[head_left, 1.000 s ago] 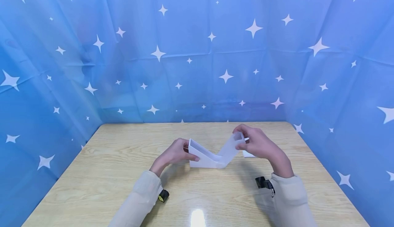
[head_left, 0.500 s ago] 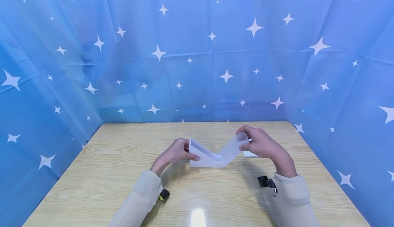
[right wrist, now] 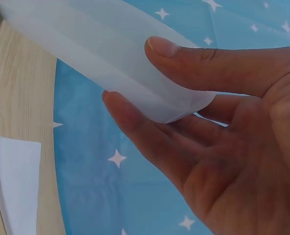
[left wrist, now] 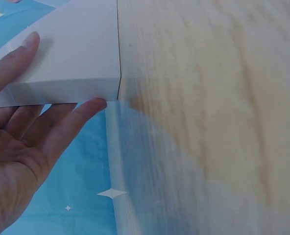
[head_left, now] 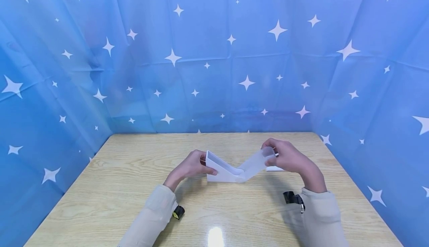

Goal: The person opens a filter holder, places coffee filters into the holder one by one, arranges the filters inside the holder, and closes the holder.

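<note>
A white, slanted open-topped case [head_left: 221, 174] stands on the table with its tall end to the left. A frosted translucent cover [head_left: 253, 165] joins it at the low right end and slopes up and away, like a flap on a hinge. My left hand [head_left: 189, 165] grips the tall end, thumb on the near side; in the left wrist view its fingers [left wrist: 76, 125] lie along the end wall. The cover's raised end is pinched by my right hand [head_left: 292, 158], the thumb [right wrist: 184, 61] on one side and the fingers on the other in the right wrist view.
A flat white piece [right wrist: 18, 181] lies on the wooden table [head_left: 234, 209], mostly behind my right hand in the head view. Blue star-patterned cloth [head_left: 214, 83] surrounds the table at the back and sides. Black wrist devices [head_left: 293, 197] hang below both cuffs.
My right hand has moved right and slightly down with the cover's end, so the cover leans farther from the case. The left hand and the white case have stayed in place.
</note>
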Motion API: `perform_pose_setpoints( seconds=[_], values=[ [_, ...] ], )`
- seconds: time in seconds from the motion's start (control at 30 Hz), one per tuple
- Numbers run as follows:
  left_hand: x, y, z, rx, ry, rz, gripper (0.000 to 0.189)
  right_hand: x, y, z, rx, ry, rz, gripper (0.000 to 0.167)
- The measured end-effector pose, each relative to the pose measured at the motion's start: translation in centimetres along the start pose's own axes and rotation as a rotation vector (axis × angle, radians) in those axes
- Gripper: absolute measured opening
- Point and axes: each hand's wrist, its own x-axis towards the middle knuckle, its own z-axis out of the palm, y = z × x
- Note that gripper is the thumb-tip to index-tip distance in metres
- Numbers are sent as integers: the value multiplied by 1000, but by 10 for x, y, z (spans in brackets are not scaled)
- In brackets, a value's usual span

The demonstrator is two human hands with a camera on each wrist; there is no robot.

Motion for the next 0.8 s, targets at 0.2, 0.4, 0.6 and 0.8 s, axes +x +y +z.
perform_pose_setpoints(
  seconds=[0.2, 0.4, 0.6, 0.8],
  values=[
    [0, 0, 0, -2, 1, -7, 35, -1, 2, -1, 18, -14, 3, 35],
    [0, 0, 0, 0, 6, -22, 36, -1, 3, -1, 29, -21, 18, 33],
    [0, 0, 0, -4, 4, -20, 35, -1, 6, -1, 35, -26, 21, 33],
    [0, 0, 1, -10, 2, -17, 35, -2, 7, -1, 41, -34, 23, 34]
  ],
)
